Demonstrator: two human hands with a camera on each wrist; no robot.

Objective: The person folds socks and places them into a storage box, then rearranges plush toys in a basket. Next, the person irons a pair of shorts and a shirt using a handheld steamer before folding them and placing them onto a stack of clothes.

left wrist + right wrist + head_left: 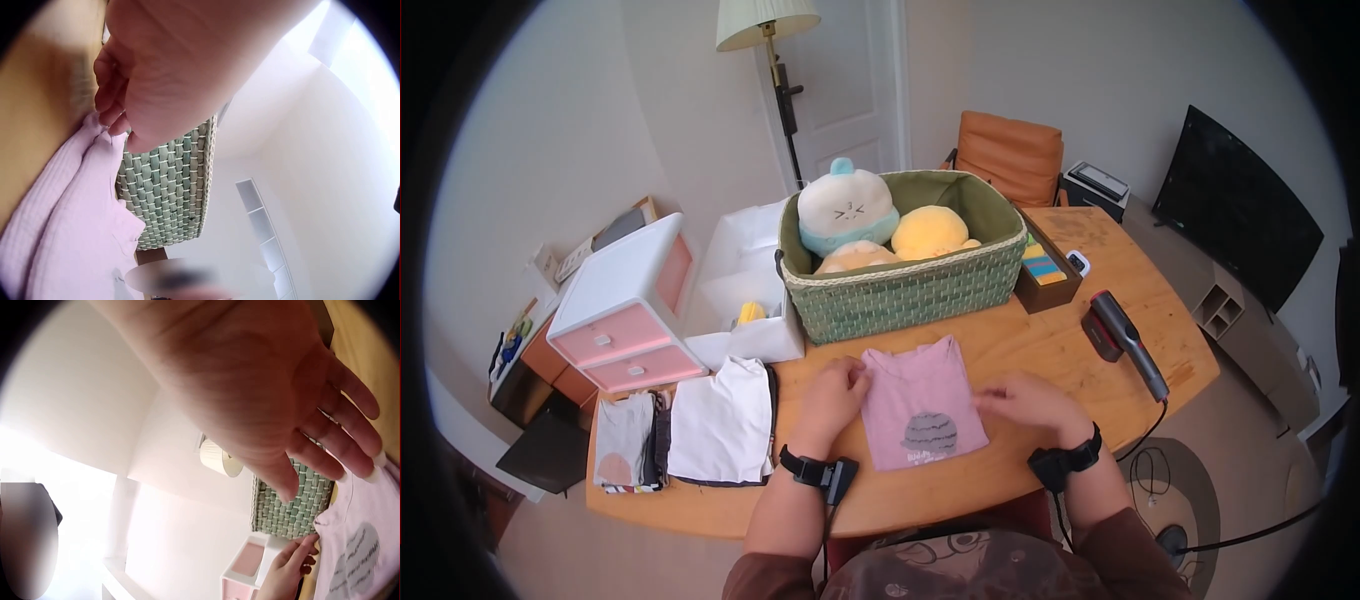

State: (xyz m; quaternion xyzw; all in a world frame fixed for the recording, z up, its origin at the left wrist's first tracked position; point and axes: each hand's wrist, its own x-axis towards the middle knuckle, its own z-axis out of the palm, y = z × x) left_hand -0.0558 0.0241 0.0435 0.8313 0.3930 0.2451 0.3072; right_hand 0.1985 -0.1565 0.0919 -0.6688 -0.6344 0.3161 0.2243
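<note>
A folded pink shirt [900,410] with a dark grey print lies flat near the table's front edge. At its upper left edge, my left hand [832,398] has curled fingers; the left wrist view shows this hand [169,69] pinching the pink cloth [81,231]. My right hand [1035,402] is by the shirt's right edge. In the right wrist view its fingers [340,431] are spread and nearly straight, with the tips at the edge of the shirt [359,550]; whether they press on it cannot be told.
Behind the shirt stands a green woven basket [910,300] with plush toys. To the left are folded clothes [718,425], a white bin [750,345] and a pink-and-white drawer unit [625,315]. A corded handheld device [1135,345] and a brown box [1048,292] lie at the right.
</note>
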